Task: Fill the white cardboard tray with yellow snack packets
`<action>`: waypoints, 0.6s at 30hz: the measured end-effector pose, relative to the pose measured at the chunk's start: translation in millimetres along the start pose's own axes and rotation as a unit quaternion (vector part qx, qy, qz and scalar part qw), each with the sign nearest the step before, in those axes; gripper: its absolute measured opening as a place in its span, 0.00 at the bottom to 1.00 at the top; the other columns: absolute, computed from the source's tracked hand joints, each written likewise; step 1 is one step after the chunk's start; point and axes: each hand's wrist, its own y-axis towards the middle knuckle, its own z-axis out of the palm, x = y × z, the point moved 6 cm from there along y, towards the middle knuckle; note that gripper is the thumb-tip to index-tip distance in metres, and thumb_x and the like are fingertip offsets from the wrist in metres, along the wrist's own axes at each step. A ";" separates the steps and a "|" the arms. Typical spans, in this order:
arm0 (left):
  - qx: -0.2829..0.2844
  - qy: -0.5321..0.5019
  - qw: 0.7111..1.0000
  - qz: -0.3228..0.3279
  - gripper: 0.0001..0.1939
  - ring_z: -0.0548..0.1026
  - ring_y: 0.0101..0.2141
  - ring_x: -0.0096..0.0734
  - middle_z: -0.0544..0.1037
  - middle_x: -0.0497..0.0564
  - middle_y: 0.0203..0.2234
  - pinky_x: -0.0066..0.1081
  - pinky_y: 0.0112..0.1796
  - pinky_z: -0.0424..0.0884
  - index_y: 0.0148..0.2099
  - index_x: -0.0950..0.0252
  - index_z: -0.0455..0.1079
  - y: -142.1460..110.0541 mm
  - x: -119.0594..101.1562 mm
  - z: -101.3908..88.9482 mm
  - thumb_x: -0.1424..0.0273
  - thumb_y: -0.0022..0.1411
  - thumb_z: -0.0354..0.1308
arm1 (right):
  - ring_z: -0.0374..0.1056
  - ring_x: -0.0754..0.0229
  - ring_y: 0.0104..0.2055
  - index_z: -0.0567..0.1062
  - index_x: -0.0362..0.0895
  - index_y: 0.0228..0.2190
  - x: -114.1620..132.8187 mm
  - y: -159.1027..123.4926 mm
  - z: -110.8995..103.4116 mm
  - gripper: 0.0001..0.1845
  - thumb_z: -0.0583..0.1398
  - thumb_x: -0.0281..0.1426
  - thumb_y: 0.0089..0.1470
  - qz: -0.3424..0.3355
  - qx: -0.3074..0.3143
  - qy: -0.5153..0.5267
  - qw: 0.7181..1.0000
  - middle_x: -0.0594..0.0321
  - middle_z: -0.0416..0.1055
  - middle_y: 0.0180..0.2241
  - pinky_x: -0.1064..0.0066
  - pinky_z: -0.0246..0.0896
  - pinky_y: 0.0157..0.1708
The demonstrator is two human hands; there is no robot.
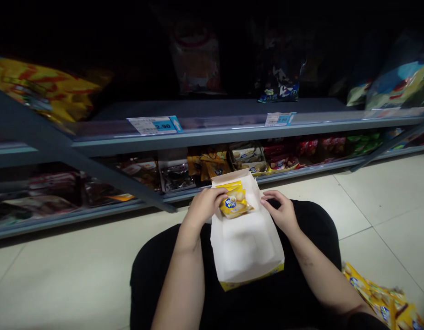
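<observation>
An open cardboard box (251,250), white inside with a yellow outer edge, rests on my lap. Yellow snack packets (234,204) stand at its far end, and the near part shows bare white card. My left hand (206,204) reaches over the left wall, thumb and fingers closed on the edge of the front snack packet. On the other side, my right hand (278,208) pinches the right wall of the box near its far corner.
A grey shelf (215,137) with price tags runs across in front of me. Snack bags and boxes of packets (248,158) line its lower level. More yellow snack packets (383,298) lie on the tiled floor at my right.
</observation>
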 end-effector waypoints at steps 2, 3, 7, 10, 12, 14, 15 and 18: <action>0.033 0.057 0.998 -0.024 0.15 0.79 0.47 0.49 0.83 0.58 0.45 0.36 0.42 0.70 0.47 0.59 0.80 5.0 5.8 12.5 0.68 0.69 0.51 | 0.75 0.50 0.48 0.77 0.48 0.44 0.1 0.5 0.6 0.16 0.67 0.41 0.57 -0.006 -0.006 -0.007 1.000 0.58 0.80 0.42 0.57 0.64 0.53; 0.040 0.068 0.996 -0.034 0.16 0.79 0.48 0.51 0.82 0.59 0.46 0.37 0.43 0.71 0.48 0.59 0.79 7.6 8.8 18.6 0.70 0.68 0.51 | 0.74 0.49 0.49 0.77 0.48 0.45 2.2 0.3 0.9 0.16 0.66 0.41 0.57 -0.008 -0.008 -0.010 1.000 0.58 0.80 0.44 0.56 0.64 0.54; 0.049 0.078 0.994 -0.061 0.21 0.77 0.53 0.53 0.79 0.62 0.52 0.41 0.49 0.71 0.55 0.62 0.77 16.7 19.5 38.6 0.77 0.64 0.52 | 0.70 0.48 0.56 0.75 0.49 0.51 27.3 -4.6 -18.1 0.21 0.66 0.43 0.58 -0.021 -0.033 -0.028 0.999 0.56 0.76 0.52 0.52 0.62 0.57; 0.051 0.075 0.994 -0.057 0.24 0.76 0.55 0.52 0.78 0.62 0.54 0.42 0.54 0.70 0.57 0.62 0.76 19.5 23.3 44.0 0.79 0.62 0.53 | 0.67 0.47 0.59 0.74 0.51 0.55 39.0 -12.7 -77.2 0.25 0.66 0.44 0.58 -0.033 -0.109 -0.083 0.990 0.56 0.73 0.57 0.52 0.62 0.59; 0.055 0.065 0.995 -0.047 0.23 0.75 0.56 0.52 0.77 0.63 0.55 0.43 0.55 0.69 0.58 0.63 0.75 19.7 23.1 42.7 0.78 0.62 0.55 | 0.67 0.47 0.59 0.73 0.52 0.56 23.5 -25.4 -141.1 0.25 0.64 0.45 0.59 -0.022 -0.205 -0.166 0.964 0.57 0.72 0.58 0.51 0.62 0.59; 0.060 0.052 0.996 -0.036 0.23 0.75 0.56 0.52 0.76 0.65 0.56 0.42 0.56 0.69 0.61 0.66 0.73 19.0 22.1 37.6 0.74 0.64 0.55 | 0.67 0.45 0.59 0.71 0.50 0.57 -16.0 -47.6 -207.4 0.26 0.62 0.46 0.60 0.028 -0.262 -0.281 0.923 0.54 0.71 0.58 0.50 0.63 0.58; 0.058 0.046 0.997 -0.030 0.23 0.75 0.56 0.52 0.76 0.65 0.56 0.42 0.56 0.69 0.62 0.68 0.71 18.5 21.3 33.7 0.72 0.66 0.54 | 0.68 0.43 0.58 0.71 0.47 0.57 -45.3 -62.1 -235.9 0.27 0.61 0.45 0.60 0.085 -0.247 -0.347 0.901 0.50 0.71 0.57 0.50 0.64 0.57; 0.031 0.034 0.999 -0.013 0.25 0.74 0.58 0.50 0.75 0.65 0.58 0.42 0.58 0.67 0.63 0.71 0.70 16.4 19.1 18.4 0.67 0.69 0.49 | 0.66 0.37 0.60 0.65 0.45 0.62 -155.0 -132.8 -284.5 0.39 0.66 0.38 0.49 0.366 0.020 -0.528 0.766 0.42 0.68 0.59 0.48 0.64 0.55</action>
